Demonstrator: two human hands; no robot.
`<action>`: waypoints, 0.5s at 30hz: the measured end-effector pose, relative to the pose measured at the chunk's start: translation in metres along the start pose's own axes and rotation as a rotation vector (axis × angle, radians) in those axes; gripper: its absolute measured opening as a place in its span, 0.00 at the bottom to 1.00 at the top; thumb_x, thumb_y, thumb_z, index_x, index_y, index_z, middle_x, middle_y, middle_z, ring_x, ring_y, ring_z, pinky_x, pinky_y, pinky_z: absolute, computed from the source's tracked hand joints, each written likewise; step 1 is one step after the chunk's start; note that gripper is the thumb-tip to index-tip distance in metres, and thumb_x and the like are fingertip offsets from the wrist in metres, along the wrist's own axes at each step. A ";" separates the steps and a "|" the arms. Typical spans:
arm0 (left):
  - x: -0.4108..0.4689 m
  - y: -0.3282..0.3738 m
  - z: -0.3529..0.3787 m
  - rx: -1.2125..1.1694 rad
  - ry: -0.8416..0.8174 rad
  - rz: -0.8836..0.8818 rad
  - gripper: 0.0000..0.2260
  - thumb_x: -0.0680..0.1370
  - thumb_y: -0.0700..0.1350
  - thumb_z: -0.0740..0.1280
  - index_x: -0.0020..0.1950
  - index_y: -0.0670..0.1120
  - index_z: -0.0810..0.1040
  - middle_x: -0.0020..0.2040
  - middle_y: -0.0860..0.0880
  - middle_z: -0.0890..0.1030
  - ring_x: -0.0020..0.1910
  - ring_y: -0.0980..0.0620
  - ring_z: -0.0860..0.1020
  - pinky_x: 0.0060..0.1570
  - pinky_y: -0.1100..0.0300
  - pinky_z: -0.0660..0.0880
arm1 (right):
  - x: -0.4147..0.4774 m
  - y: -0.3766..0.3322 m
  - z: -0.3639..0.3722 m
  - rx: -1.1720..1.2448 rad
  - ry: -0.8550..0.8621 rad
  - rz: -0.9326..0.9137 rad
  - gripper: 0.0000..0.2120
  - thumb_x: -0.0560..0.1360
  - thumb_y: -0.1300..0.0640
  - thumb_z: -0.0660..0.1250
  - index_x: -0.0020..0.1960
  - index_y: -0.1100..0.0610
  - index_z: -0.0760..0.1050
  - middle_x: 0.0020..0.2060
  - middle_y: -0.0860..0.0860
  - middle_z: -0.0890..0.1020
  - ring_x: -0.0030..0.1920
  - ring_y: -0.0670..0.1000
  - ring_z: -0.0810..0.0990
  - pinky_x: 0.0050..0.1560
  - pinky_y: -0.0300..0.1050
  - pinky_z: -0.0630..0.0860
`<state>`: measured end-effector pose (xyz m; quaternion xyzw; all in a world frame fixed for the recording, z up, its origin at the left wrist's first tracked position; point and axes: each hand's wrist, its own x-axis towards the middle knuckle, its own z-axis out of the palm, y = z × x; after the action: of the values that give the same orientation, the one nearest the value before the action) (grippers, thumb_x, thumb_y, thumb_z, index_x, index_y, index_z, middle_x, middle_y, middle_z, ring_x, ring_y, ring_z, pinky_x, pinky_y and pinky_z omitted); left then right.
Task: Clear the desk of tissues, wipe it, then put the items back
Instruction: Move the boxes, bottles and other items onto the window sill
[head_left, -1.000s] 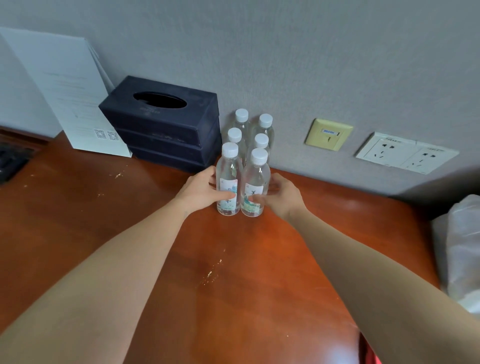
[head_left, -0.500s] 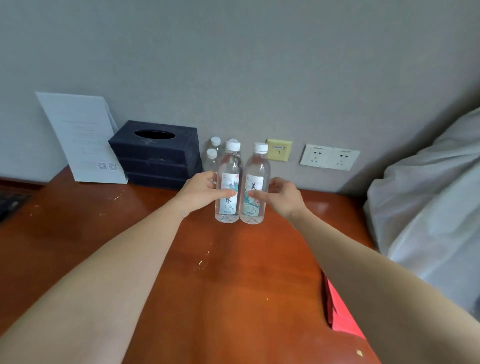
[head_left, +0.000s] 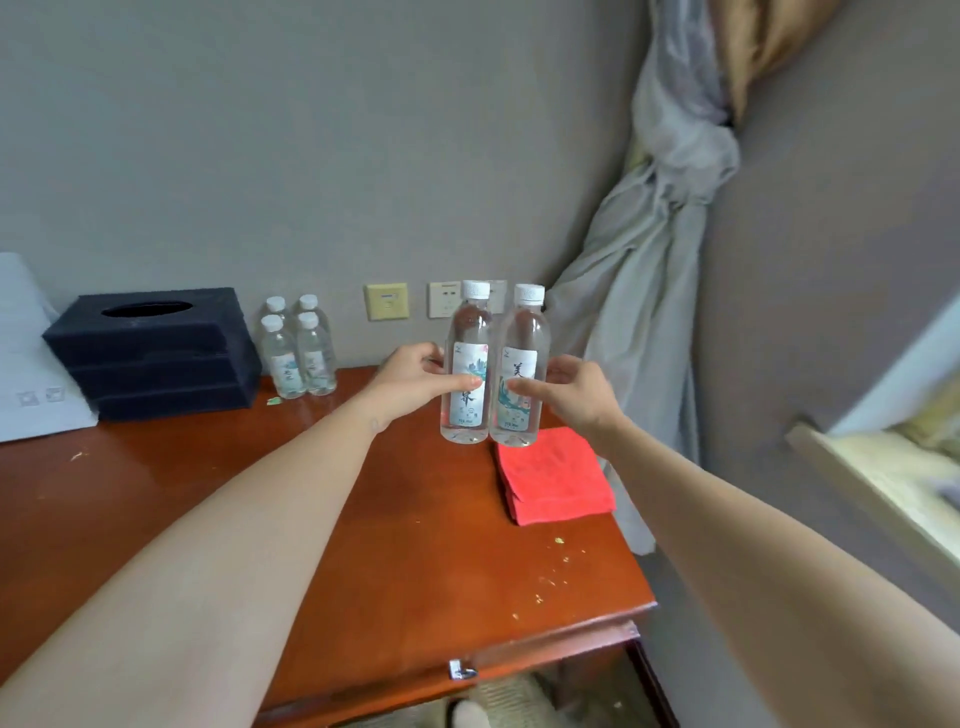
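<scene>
left hand (head_left: 415, 379) grip grasping left bottle (head_left: 470, 322), right hand (head_left: 576, 392) grip grasping right bottle (head_left: 524, 332), over desk (head_left: 415, 519)

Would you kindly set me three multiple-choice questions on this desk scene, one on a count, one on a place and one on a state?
1. How many clear white-capped bottles stand beside the dark rectangular tissue box?
A. Two
B. Six
C. Four

2. Where does the folded red cloth lie?
A. On top of the tissue box
B. On the reddish-brown wooden desk, near its right edge
C. Under the standing bottles

3. What are the hands doing?
A. The left hand grips the left held bottle, the right hand the right held bottle, both upright
B. Both lie flat on the desk
C. Both hold the cloth

Answers: 1 C, four caps show in a two-by-two cluster; 2 B, the cloth sits by the desk's right edge; 3 A, fingers and thumbs curl round both bottles.
</scene>
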<state>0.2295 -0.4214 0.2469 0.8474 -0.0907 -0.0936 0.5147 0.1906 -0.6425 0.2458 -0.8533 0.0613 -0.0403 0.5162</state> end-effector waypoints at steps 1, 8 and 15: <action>0.000 0.008 0.013 0.006 -0.026 0.021 0.18 0.70 0.52 0.78 0.55 0.48 0.79 0.50 0.52 0.83 0.50 0.58 0.80 0.47 0.62 0.74 | -0.010 0.005 -0.015 0.004 0.023 0.016 0.20 0.66 0.47 0.78 0.53 0.55 0.80 0.45 0.47 0.85 0.47 0.46 0.83 0.43 0.41 0.80; 0.006 0.075 0.119 0.031 -0.228 0.176 0.20 0.65 0.54 0.81 0.50 0.46 0.81 0.47 0.47 0.84 0.49 0.51 0.82 0.54 0.56 0.76 | -0.087 0.045 -0.123 -0.049 0.323 0.104 0.17 0.65 0.44 0.78 0.47 0.53 0.79 0.42 0.45 0.82 0.43 0.44 0.79 0.40 0.39 0.73; -0.011 0.155 0.243 0.031 -0.500 0.364 0.34 0.54 0.64 0.80 0.50 0.42 0.81 0.46 0.47 0.85 0.49 0.47 0.82 0.58 0.49 0.78 | -0.179 0.083 -0.227 -0.113 0.569 0.203 0.19 0.66 0.44 0.78 0.49 0.55 0.81 0.43 0.47 0.83 0.43 0.45 0.81 0.41 0.38 0.76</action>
<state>0.1486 -0.6966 0.2757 0.7756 -0.3662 -0.2039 0.4720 -0.0215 -0.8532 0.2765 -0.8246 0.2906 -0.2221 0.4316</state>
